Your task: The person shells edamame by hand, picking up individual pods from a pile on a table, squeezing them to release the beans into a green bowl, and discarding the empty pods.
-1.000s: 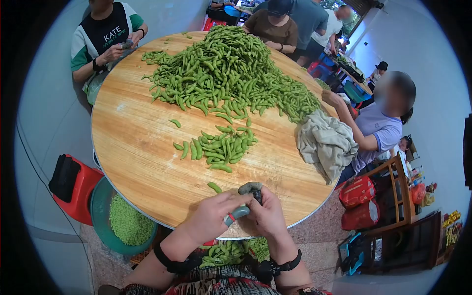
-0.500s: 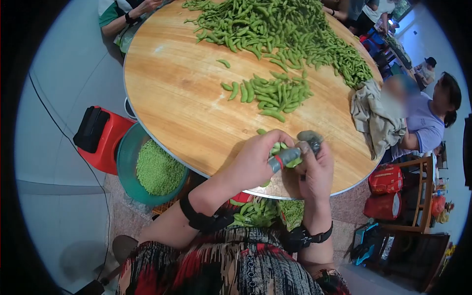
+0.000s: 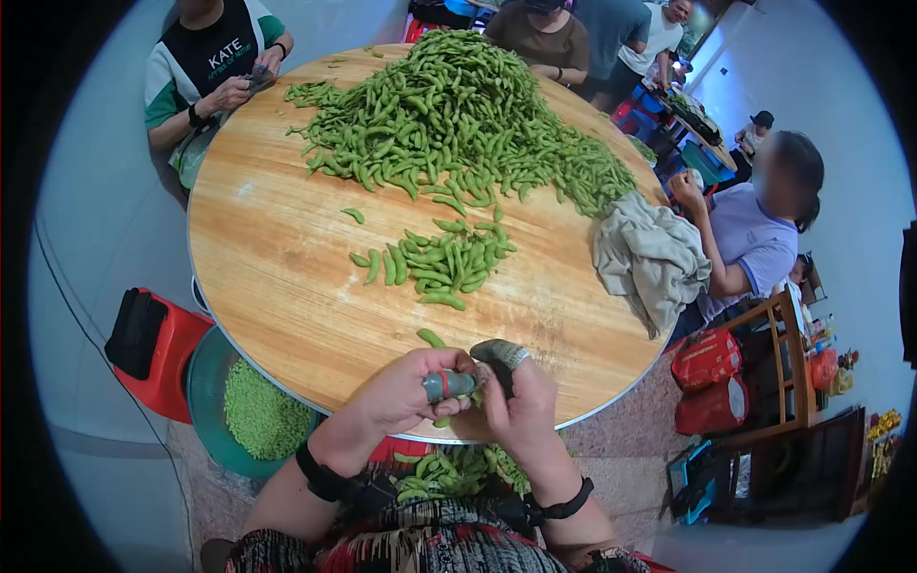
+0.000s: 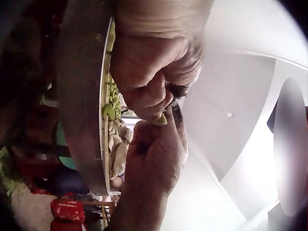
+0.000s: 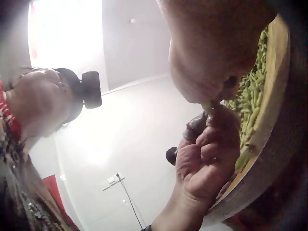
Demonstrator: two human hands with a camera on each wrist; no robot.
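Observation:
Above the near edge of the round wooden table (image 3: 287,315), the two hands meet at the fingertips. The left hand (image 3: 406,390), its thumb wrapped in grey with a red band, curls round green pods (image 3: 441,421). Against it the right hand (image 3: 517,401), with dark coverings on its fingers, pinches at a pod. In the left wrist view a bit of green pod (image 4: 161,120) shows between the hands. A loose pod (image 3: 431,337) lies just beyond the left hand. Farther off are a small group of pods (image 3: 449,263) and a large heap (image 3: 449,105).
A grey cloth (image 3: 651,258) lies at the table's right. Below left stand a teal basin (image 3: 207,406) of shelled beans and a red stool (image 3: 172,368). More pods (image 3: 439,475) are below the table edge, by the lap. Other people sit around the table.
The head view swung down and left, then back. The left hand's fingers now curl more closely round the pods, and both hands stay together at the near edge.

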